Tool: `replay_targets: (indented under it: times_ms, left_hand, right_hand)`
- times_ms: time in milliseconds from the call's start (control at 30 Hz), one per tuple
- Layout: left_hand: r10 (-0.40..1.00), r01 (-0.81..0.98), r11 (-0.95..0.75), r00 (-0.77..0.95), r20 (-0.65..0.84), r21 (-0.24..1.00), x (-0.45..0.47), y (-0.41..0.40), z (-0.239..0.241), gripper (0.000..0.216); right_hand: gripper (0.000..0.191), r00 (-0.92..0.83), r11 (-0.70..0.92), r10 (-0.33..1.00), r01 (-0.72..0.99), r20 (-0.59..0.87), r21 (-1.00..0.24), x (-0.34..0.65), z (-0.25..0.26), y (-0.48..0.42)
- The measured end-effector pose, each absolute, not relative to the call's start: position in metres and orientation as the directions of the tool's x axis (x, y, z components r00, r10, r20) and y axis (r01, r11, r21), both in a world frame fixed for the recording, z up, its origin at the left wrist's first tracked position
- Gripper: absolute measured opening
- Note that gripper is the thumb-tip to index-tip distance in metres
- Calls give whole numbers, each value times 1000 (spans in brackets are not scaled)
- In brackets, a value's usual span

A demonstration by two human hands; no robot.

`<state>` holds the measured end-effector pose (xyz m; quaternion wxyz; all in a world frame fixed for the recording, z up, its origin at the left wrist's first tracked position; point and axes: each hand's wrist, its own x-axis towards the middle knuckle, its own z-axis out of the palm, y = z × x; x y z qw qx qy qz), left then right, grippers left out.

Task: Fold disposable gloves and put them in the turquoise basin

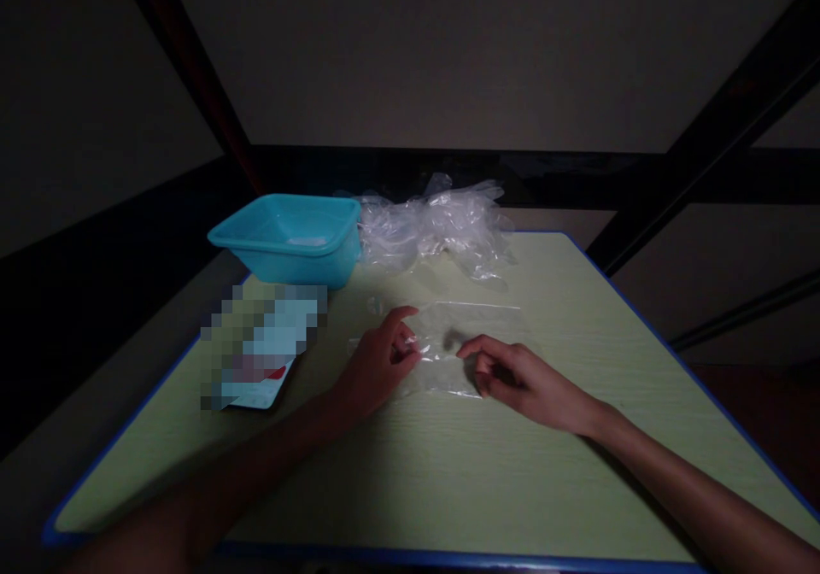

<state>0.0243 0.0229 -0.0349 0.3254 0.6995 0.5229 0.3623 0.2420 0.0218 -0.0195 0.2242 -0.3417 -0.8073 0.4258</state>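
Observation:
A clear plastic bag (pixel 442 373) lies flat on the table, its surface creased and glinting between my two hands. At its left part is my left hand (pixel 381 365), with the index finger held out and the thumb closed toward the other curled fingertips on the film. On the bag's right side rests my right hand (pixel 516 377). Its index finger reaches out to the plastic, while the other fingers bend loosely and nothing shows in them. The film under both hands is partly hidden.
Behind the bag, a heap of clear plastic gloves (pixel 448 219) sits beside a blue plastic basin (pixel 288 245). A phone (pixel 262 390), partly pixelated, lies at the left. The pale table (pixel 544 489) has a blue edge, and a wall stands behind it.

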Motion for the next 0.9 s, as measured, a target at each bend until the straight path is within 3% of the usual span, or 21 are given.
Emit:
replay_targets:
  times_ms: [100, 167, 300, 467, 700, 900]
  left_hand:
    - [954, 563, -299, 177, 240, 770, 22, 23, -36, 43]
    - [920, 616, -387, 204, 336, 686, 19, 21, -37, 37]
    - [824, 655, -544, 297, 483, 525, 17, 18, -37, 27]
    - [772, 663, -598, 325, 546, 451, 16, 19, -39, 21]
    - [761, 663, -610, 339, 553, 433, 13, 22, -42, 18]
    - [777, 675, -595, 346, 526, 436, 14, 22, -40, 16]
  right_hand:
    - [19, -678, 530, 717, 378, 163, -759, 245, -14, 22]
    - [22, -744, 684, 624, 373, 238, -627, 247, -9, 21]
    - [48, -902, 861, 391, 287, 186, -420, 249, -5, 18]
    - [76, -951, 866, 310, 276, 14, -418, 246, -14, 15]
    - [76, -942, 853, 307, 336, -137, -399, 243, -15, 10]
    - [77, -935, 852, 338, 353, -108, -386, 244, -18, 7]
